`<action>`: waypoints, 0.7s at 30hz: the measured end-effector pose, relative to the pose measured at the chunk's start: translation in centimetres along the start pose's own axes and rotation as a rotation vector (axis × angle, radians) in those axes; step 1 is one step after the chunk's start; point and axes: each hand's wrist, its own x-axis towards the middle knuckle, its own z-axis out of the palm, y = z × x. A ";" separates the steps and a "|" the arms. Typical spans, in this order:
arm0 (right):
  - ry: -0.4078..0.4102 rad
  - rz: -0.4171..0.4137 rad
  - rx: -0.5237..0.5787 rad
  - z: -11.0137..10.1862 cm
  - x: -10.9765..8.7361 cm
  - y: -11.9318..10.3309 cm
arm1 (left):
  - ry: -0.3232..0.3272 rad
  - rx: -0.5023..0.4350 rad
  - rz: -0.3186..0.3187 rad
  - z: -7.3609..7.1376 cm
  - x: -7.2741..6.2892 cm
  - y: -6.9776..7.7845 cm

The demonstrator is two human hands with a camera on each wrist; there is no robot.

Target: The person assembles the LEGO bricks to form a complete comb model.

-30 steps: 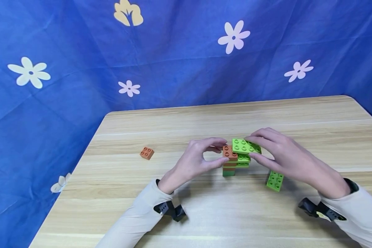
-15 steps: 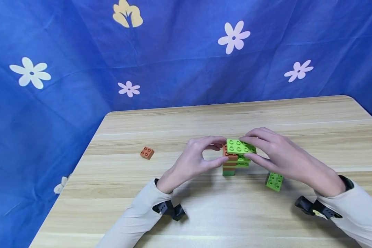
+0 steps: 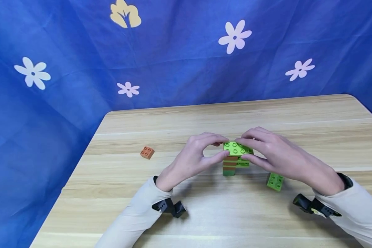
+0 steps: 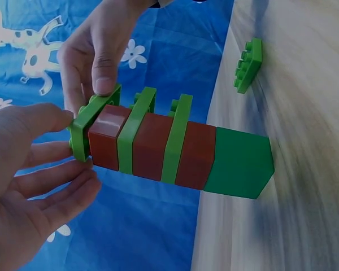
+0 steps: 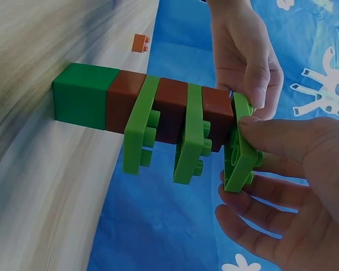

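A tower of toy building bricks stands upright on the table, its dark green base block [image 4: 240, 164] carrying reddish-brown bricks [image 5: 172, 116] that alternate with light green plates [image 4: 178, 141] jutting to the right. A studded light green plate [image 3: 238, 150] lies level at the top, against the uppermost brown brick. My left hand [image 3: 193, 160] pinches its left end between thumb and fingertips. From the other side my right hand [image 3: 276, 151] pinches the overhanging right end, thumb in front and fingers behind, as the right wrist view shows.
To the left lies a small brown brick [image 3: 147, 152] with its studs up. Another light green plate [image 3: 275, 181] rests on the wooden table [image 3: 229, 213], just below the right hand. Behind the table hangs a blue cloth [image 3: 179, 51] with flower prints.
The right hand has brought the green plate leftward and down over the top brown brick, covering its studs. The left thumb and fingers have shifted from beside the brick onto the plate's left end.
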 end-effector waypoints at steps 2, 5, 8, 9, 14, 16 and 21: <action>-0.003 0.003 -0.003 0.0 0.0 -0.1 | 0.004 0.013 0.011 0.0 0.0 0.0; -0.008 0.009 -0.007 0.1 -0.1 -0.1 | 0.012 0.030 0.035 0.0 -0.1 0.0; -0.012 0.010 -0.014 0.1 -0.1 -0.2 | 0.019 0.042 0.058 0.0 -0.2 0.0; -0.012 0.009 -0.016 0.1 -0.1 -0.2 | 0.020 0.046 0.064 0.0 -0.2 0.0; -0.006 -0.010 -0.016 0.2 -0.1 -0.2 | 0.026 0.046 0.090 0.0 -0.2 0.1; -0.001 -0.019 -0.016 0.2 -0.1 -0.2 | 0.028 0.049 0.105 0.0 -0.2 0.2; -0.005 -0.025 -0.028 0.4 -0.1 -0.3 | 0.029 0.080 0.124 0.1 -0.2 0.4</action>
